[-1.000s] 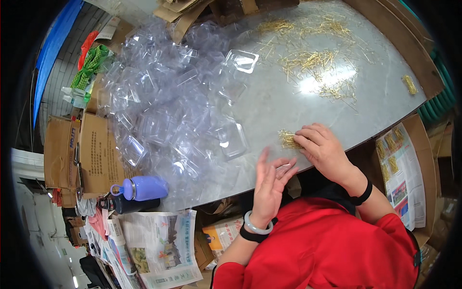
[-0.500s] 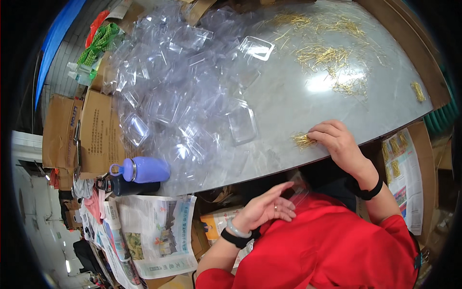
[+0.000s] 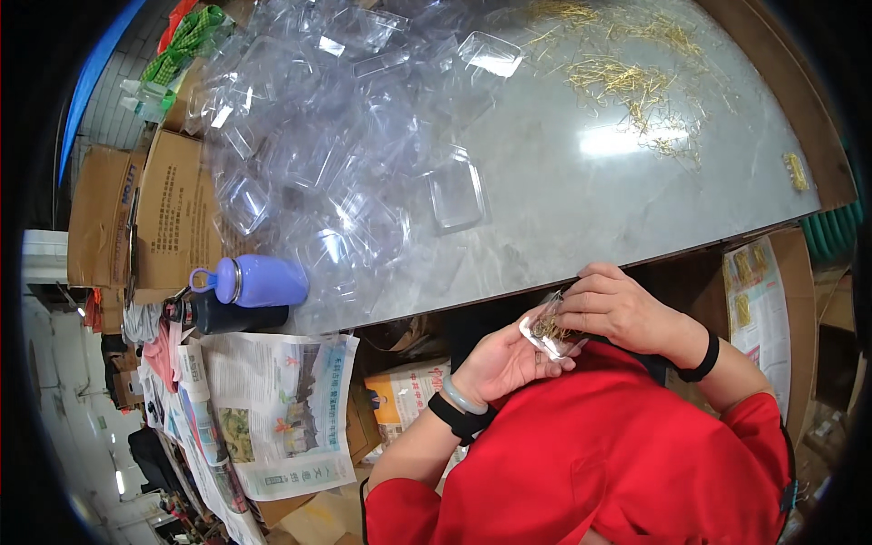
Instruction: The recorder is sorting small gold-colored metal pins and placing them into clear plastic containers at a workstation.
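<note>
My left hand point(image 3: 501, 365) holds a small clear plastic box point(image 3: 554, 348) just off the table's near edge, in front of the red top. A bunch of thin gold-coloured wire pieces point(image 3: 547, 328) is in the box. From the right, my right hand point(image 3: 619, 313) reaches over the box with its fingers bent onto the bunch; its fingertips are partly hidden. On the grey table lies a loose heap of the same gold wire pieces point(image 3: 627, 84), with a small packed lot point(image 3: 796, 172) at the far right edge.
A large pile of clear plastic boxes point(image 3: 318, 154) covers the table's left side. A purple bottle point(image 3: 263, 280) and a black bottle point(image 3: 232, 313) lie at its near left corner. Newspaper point(image 3: 291, 409) sits below; at right, a carton point(image 3: 790, 318) holds filled packs on newspaper.
My right hand has brought the small bunch of gold wire pieces from the table's near edge to the clear box. My left hand has raised the box to meet it. The view has shifted slightly.
</note>
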Tool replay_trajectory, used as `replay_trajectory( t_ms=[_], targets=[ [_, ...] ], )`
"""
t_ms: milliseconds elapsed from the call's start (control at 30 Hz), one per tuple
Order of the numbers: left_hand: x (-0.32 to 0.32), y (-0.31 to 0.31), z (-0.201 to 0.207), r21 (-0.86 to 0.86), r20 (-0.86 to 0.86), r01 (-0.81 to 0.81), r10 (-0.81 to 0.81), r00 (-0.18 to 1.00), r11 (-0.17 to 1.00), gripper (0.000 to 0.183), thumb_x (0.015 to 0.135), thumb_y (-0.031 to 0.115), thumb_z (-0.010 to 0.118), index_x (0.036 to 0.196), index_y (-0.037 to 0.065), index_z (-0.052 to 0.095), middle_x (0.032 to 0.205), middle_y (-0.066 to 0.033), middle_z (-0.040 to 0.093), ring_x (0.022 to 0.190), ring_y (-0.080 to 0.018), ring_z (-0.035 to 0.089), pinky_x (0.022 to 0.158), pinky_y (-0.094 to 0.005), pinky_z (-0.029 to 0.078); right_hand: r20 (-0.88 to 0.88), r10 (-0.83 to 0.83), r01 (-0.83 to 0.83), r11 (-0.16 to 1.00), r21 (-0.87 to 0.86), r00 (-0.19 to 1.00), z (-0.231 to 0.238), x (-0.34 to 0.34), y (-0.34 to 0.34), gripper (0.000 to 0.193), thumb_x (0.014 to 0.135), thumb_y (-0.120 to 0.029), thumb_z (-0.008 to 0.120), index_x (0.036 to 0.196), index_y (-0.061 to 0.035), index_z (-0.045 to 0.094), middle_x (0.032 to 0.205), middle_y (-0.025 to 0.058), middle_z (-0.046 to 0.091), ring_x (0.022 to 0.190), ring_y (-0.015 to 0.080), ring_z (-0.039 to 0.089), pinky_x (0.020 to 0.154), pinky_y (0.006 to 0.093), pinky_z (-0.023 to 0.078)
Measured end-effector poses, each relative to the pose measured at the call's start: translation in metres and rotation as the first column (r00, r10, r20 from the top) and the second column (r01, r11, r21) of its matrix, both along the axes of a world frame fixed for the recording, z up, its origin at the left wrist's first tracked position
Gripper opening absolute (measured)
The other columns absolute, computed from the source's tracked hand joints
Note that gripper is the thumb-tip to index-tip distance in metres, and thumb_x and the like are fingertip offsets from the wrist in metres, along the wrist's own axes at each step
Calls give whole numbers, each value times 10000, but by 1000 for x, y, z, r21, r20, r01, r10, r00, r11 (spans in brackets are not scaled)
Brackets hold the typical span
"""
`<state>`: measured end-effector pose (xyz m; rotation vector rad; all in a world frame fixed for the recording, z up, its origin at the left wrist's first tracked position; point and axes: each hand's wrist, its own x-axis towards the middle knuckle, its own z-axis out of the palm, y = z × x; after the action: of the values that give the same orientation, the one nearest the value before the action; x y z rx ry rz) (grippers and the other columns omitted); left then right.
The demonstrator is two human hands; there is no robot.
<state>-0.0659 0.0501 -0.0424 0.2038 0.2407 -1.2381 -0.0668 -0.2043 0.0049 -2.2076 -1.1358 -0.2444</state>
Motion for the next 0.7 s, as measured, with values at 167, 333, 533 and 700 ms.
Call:
replay_trajectory(
  t_ms=[167,333,533,700],
  targets=[
    [-8,2,24,80,143,7,-18,990,997,500,1128,307,224,1592,120,224,1300,-321,568,1081,-396,666,920,-439,566,-46,4,0,997,76,999,15,-8,-2,311,748,-65,703,1059,-70,710,1136,57,679,1045,263,622,942,399,504],
    [36,-25,59,118,405,-78,24,914,990,679,1084,560,314,1569,88,252,1205,-220,624,961,-308,692,807,-388,576,30,-175,168,974,155,984,20,15,-7,334,754,-1,679,1077,-78,713,1143,71,688,1060,298,632,925,407,527],
    [75,-64,68,606,794,-519,-499,348,602,482,1097,433,421,1353,30,488,1073,-191,639,674,-284,685,608,-334,540,1,-360,351,910,221,933,1,43,-19,330,805,82,649,1101,-53,699,1128,91,681,1068,320,627,910,401,535],
    [53,-74,48,11,592,-974,-787,-177,227,559,1045,399,533,1400,-30,483,1341,-248,514,1106,-406,586,947,-460,485,-136,-387,410,871,271,912,3,45,-21,347,822,82,688,1138,-56,666,1245,140,598,1039,324,623,884,395,538]
  ],
)
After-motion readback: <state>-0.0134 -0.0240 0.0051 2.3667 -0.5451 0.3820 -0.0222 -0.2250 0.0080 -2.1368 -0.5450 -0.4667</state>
